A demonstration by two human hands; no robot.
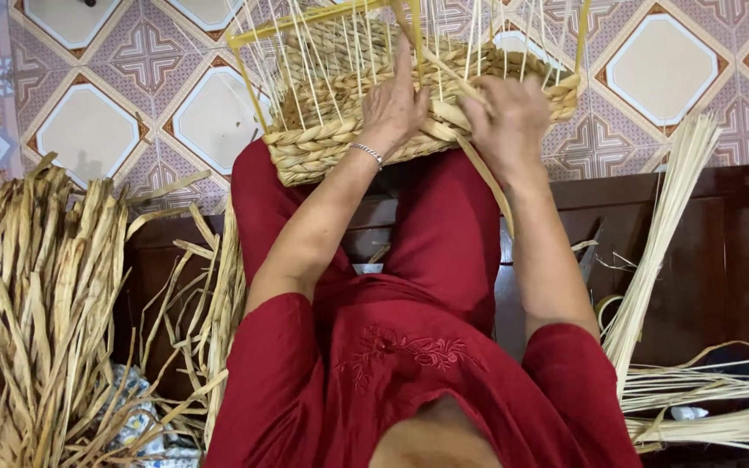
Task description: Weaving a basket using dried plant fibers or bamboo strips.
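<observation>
- I see the half-woven basket of braided pale straw (pixel 322 143) on a yellow wire frame at twelve o'clock, resting on the knees of the red trousers (pixel 444 234).
- My left hand (pixel 394 108) lies flat on its near wall, fingers spread, gripping nothing.
- My right hand (pixel 509 121) is closed on a flat straw strand (pixel 489 186) at the rim, trailing toward five o'clock.
- A heap of dried straw strips (pixel 36 303) lies at nine o'clock.
- Bundles of thin pale reeds (pixel 661 234) lie at three o'clock.
</observation>
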